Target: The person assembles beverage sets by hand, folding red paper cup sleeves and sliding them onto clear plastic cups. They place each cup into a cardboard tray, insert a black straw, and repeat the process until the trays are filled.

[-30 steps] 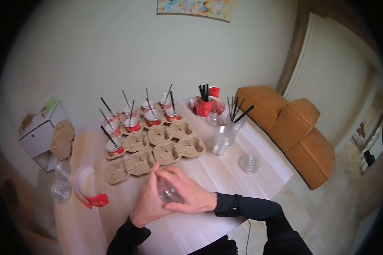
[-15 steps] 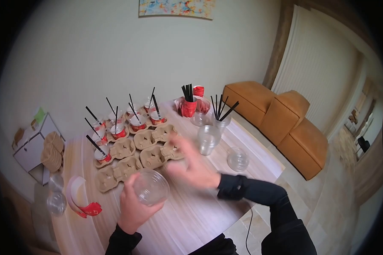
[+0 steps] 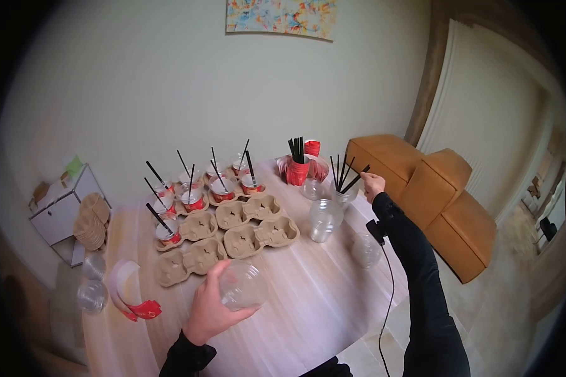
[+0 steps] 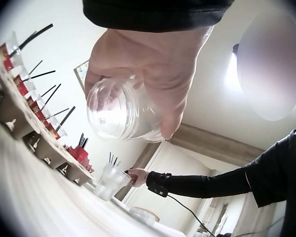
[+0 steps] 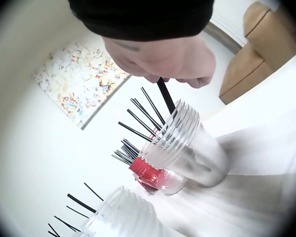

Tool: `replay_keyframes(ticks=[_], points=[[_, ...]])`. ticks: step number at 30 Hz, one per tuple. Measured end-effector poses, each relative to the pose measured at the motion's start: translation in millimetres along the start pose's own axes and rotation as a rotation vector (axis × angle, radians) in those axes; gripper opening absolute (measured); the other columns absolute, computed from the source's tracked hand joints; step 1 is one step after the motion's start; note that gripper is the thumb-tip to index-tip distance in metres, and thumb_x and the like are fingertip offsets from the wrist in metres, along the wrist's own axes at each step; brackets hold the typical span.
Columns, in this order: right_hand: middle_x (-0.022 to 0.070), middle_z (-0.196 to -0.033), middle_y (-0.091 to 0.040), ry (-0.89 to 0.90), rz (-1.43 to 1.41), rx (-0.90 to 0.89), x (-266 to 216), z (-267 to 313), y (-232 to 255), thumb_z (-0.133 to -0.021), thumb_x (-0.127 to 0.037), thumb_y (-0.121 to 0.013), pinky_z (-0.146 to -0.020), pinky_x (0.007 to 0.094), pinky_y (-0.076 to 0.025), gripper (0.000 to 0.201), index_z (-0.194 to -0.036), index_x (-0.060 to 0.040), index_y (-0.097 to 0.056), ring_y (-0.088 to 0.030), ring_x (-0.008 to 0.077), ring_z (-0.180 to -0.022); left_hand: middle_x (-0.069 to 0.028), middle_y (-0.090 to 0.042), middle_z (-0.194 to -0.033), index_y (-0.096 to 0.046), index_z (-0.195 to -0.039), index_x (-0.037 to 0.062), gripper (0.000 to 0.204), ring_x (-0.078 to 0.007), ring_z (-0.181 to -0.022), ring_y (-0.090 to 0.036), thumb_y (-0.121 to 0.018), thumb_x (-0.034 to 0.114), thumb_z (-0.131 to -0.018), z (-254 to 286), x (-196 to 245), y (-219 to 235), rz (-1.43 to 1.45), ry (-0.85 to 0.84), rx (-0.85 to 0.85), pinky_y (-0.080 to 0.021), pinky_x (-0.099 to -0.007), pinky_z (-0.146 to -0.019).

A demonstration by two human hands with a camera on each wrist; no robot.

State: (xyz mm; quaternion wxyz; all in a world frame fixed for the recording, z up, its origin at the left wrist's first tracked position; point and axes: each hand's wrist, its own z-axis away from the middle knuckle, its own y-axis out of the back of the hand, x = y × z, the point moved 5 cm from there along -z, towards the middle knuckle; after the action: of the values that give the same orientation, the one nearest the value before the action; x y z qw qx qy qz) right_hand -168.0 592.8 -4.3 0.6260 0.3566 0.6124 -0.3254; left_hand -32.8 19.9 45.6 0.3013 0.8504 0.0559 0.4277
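Note:
My left hand (image 3: 210, 309) grips a clear plastic cup (image 3: 244, 286) above the near part of the table; the left wrist view shows fingers and thumb curled round the cup (image 4: 111, 111). At the right, my right hand (image 3: 374, 183) pinches the upper end of a thick black straw (image 3: 353, 183). That straw leans in a stack of clear cups (image 3: 344, 198) with several thinner black straws. In the right wrist view the hand (image 5: 163, 59) is above the stack (image 5: 202, 153), the straw (image 5: 166, 96) running from its fingertips into the cups.
Cardboard carriers (image 3: 240, 241) stand mid-table, the rear ones holding red-banded cups with straws (image 3: 193, 201). Another clear cup stack (image 3: 324, 221), clear lids (image 3: 366, 250) and a red cup of straws (image 3: 297, 171) are at the right. Red-white sleeves (image 3: 127, 286) lie left. A cable (image 3: 390, 301) hangs from the right wrist.
The right hand has left the cup near my left hand, moved right and away, and taken hold of a straw. My left hand still holds the clear cup.

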Motion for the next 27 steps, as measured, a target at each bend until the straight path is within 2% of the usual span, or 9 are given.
replay_keyframes(ticks=[3, 5, 7, 9, 13, 17, 19, 24, 27], points=[[0.0013, -0.069, -0.061, 0.333, 0.089, 0.106, -4, -14, 9, -0.086, -0.019, -0.073, -0.056, 0.0317, -0.044, 0.019, -0.083, -0.0004, -0.071, -0.053, 0.0126, -0.061, -0.0163, -0.062, -0.112, -0.036, -0.142, 0.0026, 0.1, -0.0266, -0.105, -0.065, -0.094, 0.022, -0.063, 0, 1, 3, 0.032, 0.055, -0.027, -0.053, -0.0391, -0.09], [-0.0012, -0.065, -0.055, 0.717, 0.002, 0.3, -38, -3, 22, -0.09, -0.019, -0.066, -0.053, 0.0304, -0.041, 0.02, -0.078, -0.0026, -0.062, -0.05, 0.011, -0.058, -0.0141, -0.058, -0.117, -0.035, -0.143, 0.0024, 0.101, -0.0228, -0.108, -0.061, -0.094, 0.017, -0.062, -1, 0, 5, 0.06, 0.115, -0.02, -0.05, -0.0374, -0.095], [-0.0028, -0.063, -0.047, 0.846, -0.235, 0.273, -87, 32, 27, -0.097, -0.016, -0.057, -0.051, 0.0267, -0.037, 0.019, -0.081, -0.0065, -0.053, -0.044, 0.0079, -0.055, -0.0135, -0.058, -0.119, -0.032, -0.145, 0.0041, 0.103, -0.0227, -0.109, -0.061, -0.093, 0.014, -0.063, -2, -8, 5, 0.161, 0.131, -0.037, -0.049, -0.0378, -0.097], [-0.0032, -0.069, -0.047, 0.668, -0.555, -0.128, -137, 109, 11, -0.101, -0.016, -0.053, -0.057, 0.0257, -0.04, 0.012, -0.091, -0.0089, -0.052, -0.048, 0.0079, -0.063, -0.0153, -0.059, -0.12, -0.03, -0.146, 0.0048, 0.102, -0.0241, -0.109, -0.062, -0.093, 0.018, -0.066, -3, -15, 6, 0.183, 0.1, -0.017, -0.05, -0.0389, -0.096], [0.0002, -0.074, -0.05, 0.682, -0.636, -0.672, -173, 265, -29, -0.101, -0.021, -0.053, -0.057, 0.0234, -0.04, 0.015, -0.101, -0.0062, -0.049, -0.049, 0.0095, -0.062, -0.0157, -0.06, -0.12, -0.027, -0.148, 0.0059, 0.104, -0.0248, -0.111, -0.062, -0.092, 0.02, -0.068, -3, -15, 7, 0.31, 0.042, -0.003, -0.051, -0.0399, -0.097], [0.0028, -0.081, -0.053, 0.691, -0.576, -0.924, -158, 354, -61, -0.102, -0.025, -0.054, -0.058, 0.023, -0.043, 0.021, -0.103, -0.0041, -0.05, -0.053, 0.0095, -0.064, -0.0159, -0.06, -0.121, -0.026, -0.148, 0.006, 0.105, -0.0255, -0.111, -0.063, -0.093, 0.021, -0.068, 0, -11, 10, 0.302, 0.02, 0.032, -0.051, -0.0399, -0.097], [0.0012, -0.085, -0.052, 0.683, -0.503, -0.977, -144, 373, -75, -0.102, -0.025, -0.056, -0.06, 0.0224, -0.044, 0.022, -0.103, -0.0036, -0.05, -0.054, 0.008, -0.068, -0.0138, -0.057, -0.122, -0.025, -0.148, 0.0072, 0.107, -0.0218, -0.113, -0.059, -0.092, 0.012, -0.066, 0, -6, 12, 0.296, 0.052, 0.001, -0.047, -0.0382, -0.1], [0.0008, -0.086, -0.053, 0.582, -0.41, -1.064, -123, 395, -98, -0.102, -0.021, -0.054, -0.062, 0.0223, -0.044, 0.016, -0.103, -0.0047, -0.051, -0.055, 0.008, -0.07, -0.0155, -0.059, -0.121, -0.027, -0.149, 0.0062, 0.105, -0.0248, -0.113, -0.061, -0.092, 0.02, -0.068, -1, -15, 13, 0.252, 0.007, 0.056, -0.049, -0.0401, -0.098], [0.0078, -0.104, -0.06, 0.69, -0.059, -1.289, -88, 402, -121, -0.096, -0.022, -0.064, -0.081, 0.0307, -0.048, 0.036, -0.122, -0.0015, -0.053, -0.061, 0.0151, -0.091, -0.0174, -0.06, -0.121, -0.027, -0.15, 0.0062, 0.105, -0.0284, -0.111, -0.064, -0.091, 0.028, -0.069, 0, -8, 17, 0.238, 0.001, 0.061, -0.052, -0.0428, -0.094]])
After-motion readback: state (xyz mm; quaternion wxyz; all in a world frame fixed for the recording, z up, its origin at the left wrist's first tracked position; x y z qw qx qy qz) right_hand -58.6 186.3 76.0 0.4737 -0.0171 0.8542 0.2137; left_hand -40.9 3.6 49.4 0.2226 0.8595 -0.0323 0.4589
